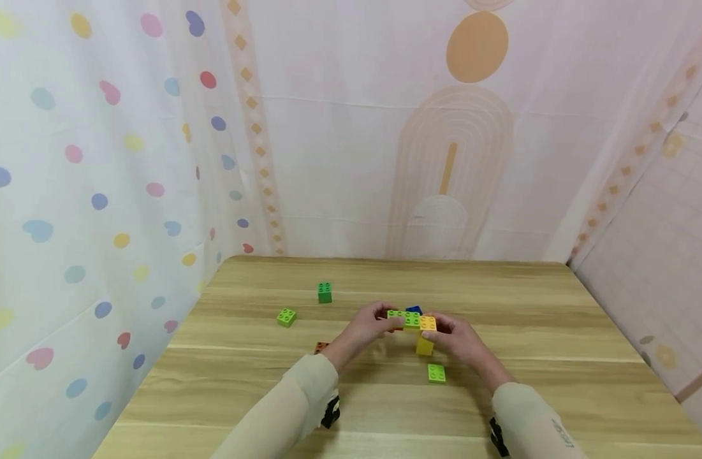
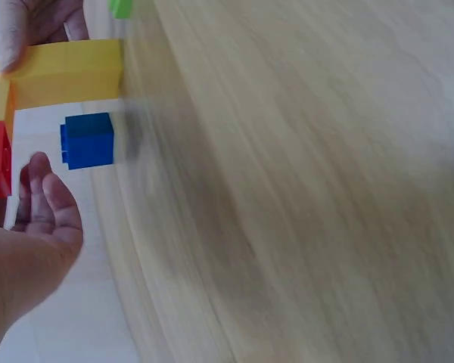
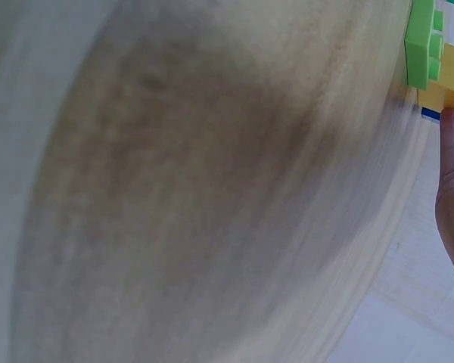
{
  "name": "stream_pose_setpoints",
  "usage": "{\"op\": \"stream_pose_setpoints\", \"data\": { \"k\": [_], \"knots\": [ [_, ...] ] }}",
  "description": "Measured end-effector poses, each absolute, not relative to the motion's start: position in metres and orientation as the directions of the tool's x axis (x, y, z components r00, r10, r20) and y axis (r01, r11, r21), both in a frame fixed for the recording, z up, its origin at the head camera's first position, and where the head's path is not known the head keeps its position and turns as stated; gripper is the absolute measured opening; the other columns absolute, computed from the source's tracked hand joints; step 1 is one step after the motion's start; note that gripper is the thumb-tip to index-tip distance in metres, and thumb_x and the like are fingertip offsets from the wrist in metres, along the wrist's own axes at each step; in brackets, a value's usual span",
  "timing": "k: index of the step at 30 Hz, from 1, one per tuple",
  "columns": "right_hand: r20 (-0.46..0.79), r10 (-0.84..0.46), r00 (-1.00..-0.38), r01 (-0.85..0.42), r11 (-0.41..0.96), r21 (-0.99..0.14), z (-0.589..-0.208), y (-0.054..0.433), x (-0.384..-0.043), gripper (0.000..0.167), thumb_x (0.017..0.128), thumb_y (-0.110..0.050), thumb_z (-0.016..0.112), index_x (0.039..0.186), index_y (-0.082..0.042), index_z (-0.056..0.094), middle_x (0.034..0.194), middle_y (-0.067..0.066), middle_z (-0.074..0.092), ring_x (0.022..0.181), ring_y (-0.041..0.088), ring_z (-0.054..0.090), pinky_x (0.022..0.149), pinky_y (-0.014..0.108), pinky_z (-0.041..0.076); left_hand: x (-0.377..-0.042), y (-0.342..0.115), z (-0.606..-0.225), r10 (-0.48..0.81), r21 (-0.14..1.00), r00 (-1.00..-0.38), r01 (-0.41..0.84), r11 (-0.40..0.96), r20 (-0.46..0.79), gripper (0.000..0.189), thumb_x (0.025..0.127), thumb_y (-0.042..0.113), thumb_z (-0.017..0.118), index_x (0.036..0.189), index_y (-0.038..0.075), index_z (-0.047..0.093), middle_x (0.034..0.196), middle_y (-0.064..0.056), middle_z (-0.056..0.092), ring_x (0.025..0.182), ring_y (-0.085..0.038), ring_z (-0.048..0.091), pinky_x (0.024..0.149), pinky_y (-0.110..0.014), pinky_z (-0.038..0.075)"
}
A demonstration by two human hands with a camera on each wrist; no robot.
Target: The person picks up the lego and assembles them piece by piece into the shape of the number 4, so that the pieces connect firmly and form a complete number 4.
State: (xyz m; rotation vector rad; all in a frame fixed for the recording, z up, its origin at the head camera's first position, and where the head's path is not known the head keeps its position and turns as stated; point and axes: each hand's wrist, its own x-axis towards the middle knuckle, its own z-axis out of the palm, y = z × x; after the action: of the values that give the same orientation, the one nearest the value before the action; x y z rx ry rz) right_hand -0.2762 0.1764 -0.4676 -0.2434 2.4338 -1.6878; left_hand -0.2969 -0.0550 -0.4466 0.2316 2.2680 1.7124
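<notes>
Left hand point(image 1: 369, 324) pinches the lime-green brick point(image 1: 409, 319), which bridges the red brick point(image 2: 0, 162) and orange brick point(image 1: 428, 322) between the hands. Right hand point(image 1: 458, 335) grips the orange brick atop the upright yellow column point(image 1: 424, 345). Judged sound method: steady the column with the right hand, press directly above it, and support the red overhang from beneath with the left. Blue brick point(image 2: 89, 141) stands beyond the left fingers; avoid knocking it.
</notes>
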Motion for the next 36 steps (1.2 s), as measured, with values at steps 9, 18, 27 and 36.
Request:
{"op": "stream_pose_setpoints", "data": {
  "k": [9, 18, 27, 36],
  "knots": [
    [-0.039, -0.256, -0.966, -0.050, 0.332, -0.942, -0.4669, 0.1757, -0.2764, 0.045, 0.094, -0.027, 0.070, 0.135, -0.008, 0.061, 0.118, 0.008, 0.064, 0.100, 0.020, 0.058, 0.085, 0.035, 0.050, -0.2977, -0.0575, -0.4509, 0.373, 0.952, -0.927, 0.083, 0.293, -0.034, 0.036, 0.088, 0.020, 0.078, 0.120, 0.012, 0.064, 0.105, -0.003, 0.062, 0.093, -0.019, 0.058, 0.078, -0.030, 0.050],
    [-0.024, -0.275, -0.961, -0.068, 0.320, -0.945, -0.4666, 0.1751, -0.2740, 0.045, 0.095, -0.026, 0.069, 0.135, -0.006, 0.060, 0.119, 0.010, 0.064, 0.099, 0.021, 0.058, 0.086, 0.038, 0.051, -0.2974, -0.0563, -0.4531, 0.382, 0.944, -0.924, 0.114, 0.311, -0.014, 0.034, 0.088, 0.017, 0.077, 0.118, 0.009, 0.063, 0.104, -0.003, 0.063, 0.092, -0.018, 0.059, 0.078, -0.031, 0.051],
    [-0.025, -0.274, -0.961, -0.067, 0.323, -0.944, -0.4680, 0.1744, -0.2751, 0.047, 0.095, -0.028, 0.069, 0.136, -0.007, 0.059, 0.118, 0.008, 0.064, 0.098, 0.021, 0.057, 0.085, 0.037, 0.051, -0.2976, -0.0556, -0.4541, 0.398, 0.943, -0.917, 0.136, 0.304, 0.004, 0.035, 0.088, 0.017, 0.078, 0.119, 0.008, 0.064, 0.105, -0.002, 0.064, 0.093, -0.017, 0.060, 0.081, -0.033, 0.051],
    [-0.035, -0.256, -0.966, -0.054, 0.336, -0.940, -0.4665, 0.1749, -0.2742, 0.048, 0.094, -0.028, 0.070, 0.136, -0.006, 0.059, 0.118, 0.007, 0.064, 0.099, 0.021, 0.057, 0.087, 0.038, 0.051, -0.3008, -0.0535, -0.4535, 0.387, 0.928, -0.922, 0.134, 0.347, -0.012, 0.035, 0.086, 0.019, 0.080, 0.117, 0.011, 0.067, 0.104, 0.001, 0.065, 0.092, -0.016, 0.061, 0.082, -0.035, 0.052]
  ]
}}
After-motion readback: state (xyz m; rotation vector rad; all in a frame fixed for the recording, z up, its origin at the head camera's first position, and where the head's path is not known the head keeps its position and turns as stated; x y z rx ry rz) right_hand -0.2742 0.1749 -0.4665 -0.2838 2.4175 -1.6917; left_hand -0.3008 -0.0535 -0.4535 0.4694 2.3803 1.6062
